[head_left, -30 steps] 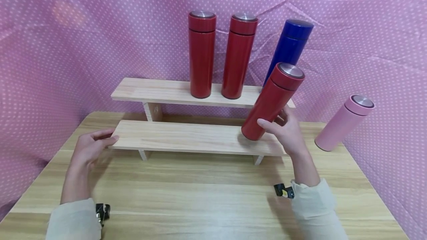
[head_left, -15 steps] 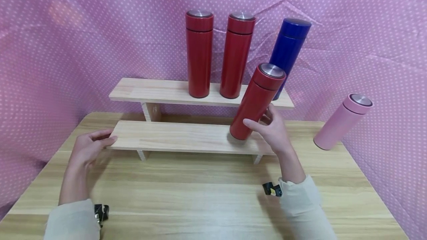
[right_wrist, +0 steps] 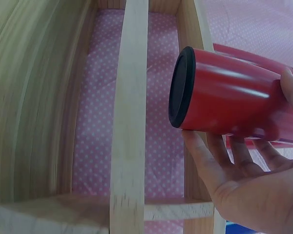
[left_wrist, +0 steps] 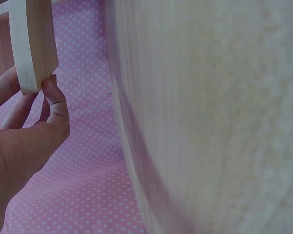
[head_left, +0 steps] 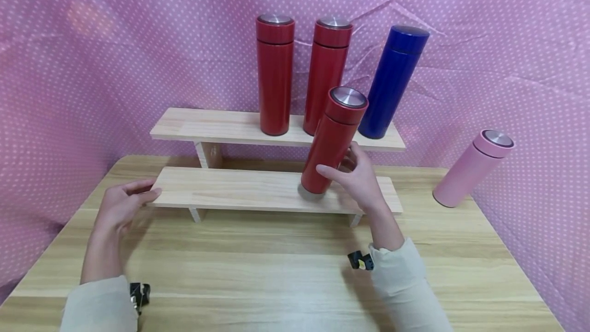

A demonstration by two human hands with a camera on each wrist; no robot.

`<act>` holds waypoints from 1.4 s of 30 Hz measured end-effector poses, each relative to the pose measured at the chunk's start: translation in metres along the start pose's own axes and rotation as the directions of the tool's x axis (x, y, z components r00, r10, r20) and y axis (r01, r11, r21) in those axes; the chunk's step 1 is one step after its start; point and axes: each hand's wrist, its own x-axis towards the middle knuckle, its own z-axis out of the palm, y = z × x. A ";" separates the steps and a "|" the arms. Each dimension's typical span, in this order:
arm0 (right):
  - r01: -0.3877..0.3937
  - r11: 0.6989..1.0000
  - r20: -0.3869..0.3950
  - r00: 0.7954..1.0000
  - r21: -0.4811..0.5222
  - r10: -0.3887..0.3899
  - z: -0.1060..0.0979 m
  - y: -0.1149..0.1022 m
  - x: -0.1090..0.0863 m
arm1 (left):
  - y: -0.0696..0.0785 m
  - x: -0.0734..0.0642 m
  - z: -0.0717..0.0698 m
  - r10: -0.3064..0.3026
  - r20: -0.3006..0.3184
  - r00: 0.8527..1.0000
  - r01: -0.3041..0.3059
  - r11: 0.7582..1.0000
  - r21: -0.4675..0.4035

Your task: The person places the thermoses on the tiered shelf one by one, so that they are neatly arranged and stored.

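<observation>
A red vacuum flask point(head_left: 329, 142) with a steel-topped lid is gripped low on its body by my right hand point(head_left: 361, 183). It leans to the right, its bottom close over the right half of the lower shelf board point(head_left: 230, 188). In the right wrist view the black base of this flask point(right_wrist: 234, 95) shows, with thumb and fingers on opposite sides of its body. My left hand point(head_left: 122, 201) pinches the left end of the lower board. The left wrist view has thumb and fingers around that board end point(left_wrist: 41, 44).
On the upper shelf point(head_left: 212, 123) stand two red flasks, one further left point(head_left: 276, 76) and one partly hidden point(head_left: 326, 65), plus a blue flask point(head_left: 392, 83). A pink flask point(head_left: 472, 170) stands right of the shelves on the wooden table point(head_left: 258, 270). Dotted pink cloth point(head_left: 138, 40) hangs behind.
My right hand has carried the red flask leftward along the lower board, uncovering the blue flask and overlapping the second red one. The left hand keeps its place on the board end.
</observation>
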 end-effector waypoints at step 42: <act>0.016 1.000 0.074 0.997 0.022 -0.018 0.067 0.000 0.018 | 0.001 -0.001 0.000 0.000 0.004 1.000 -0.001 0.998 0.059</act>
